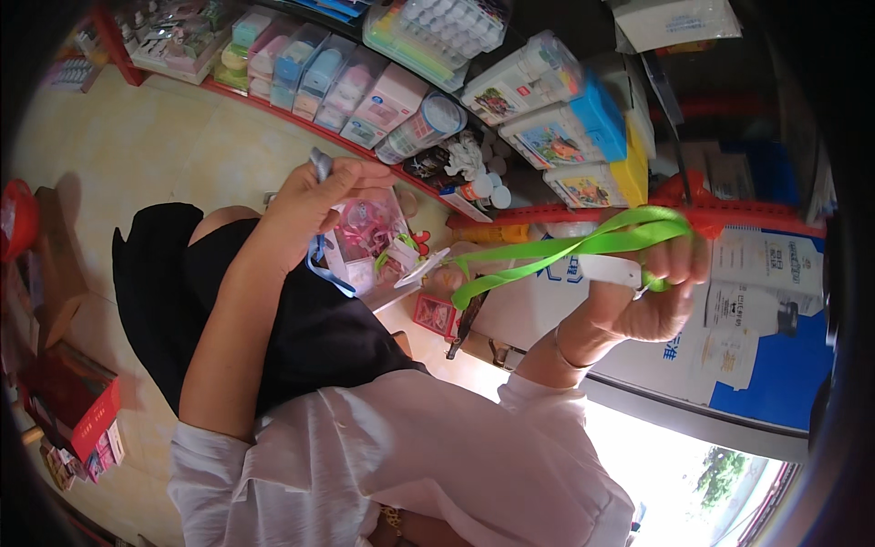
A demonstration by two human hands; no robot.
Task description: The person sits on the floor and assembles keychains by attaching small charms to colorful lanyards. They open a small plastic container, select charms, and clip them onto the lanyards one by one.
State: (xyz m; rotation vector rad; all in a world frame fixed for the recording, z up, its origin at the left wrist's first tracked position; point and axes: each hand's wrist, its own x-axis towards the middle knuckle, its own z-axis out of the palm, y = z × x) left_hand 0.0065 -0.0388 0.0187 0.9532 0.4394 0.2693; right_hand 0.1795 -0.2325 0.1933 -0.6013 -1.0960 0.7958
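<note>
My right hand [661, 296], raised at the right, is closed on a bright green lanyard [565, 246]. Its loop stretches left from the fingers, and a small white tag [611, 271] hangs by them. On the left, my left hand [314, 205] is closed round a blue-grey strap, probably another lanyard; a grey end [321, 164] sticks out above the fingers and a blue length [321, 269] shows below. Beyond my knees lies an open box [401, 219] of pink straps, with some green and white pieces at its near side. My left palm hides part of that box.
A red-edged shelf [273, 108] runs along the far side with clear cases, a round tub [424, 128] and boxed sets [565, 141]. Large printed cartons [629, 337] stand at the right. A red box [77, 401] and a wooden stool [55, 273] are on the left floor.
</note>
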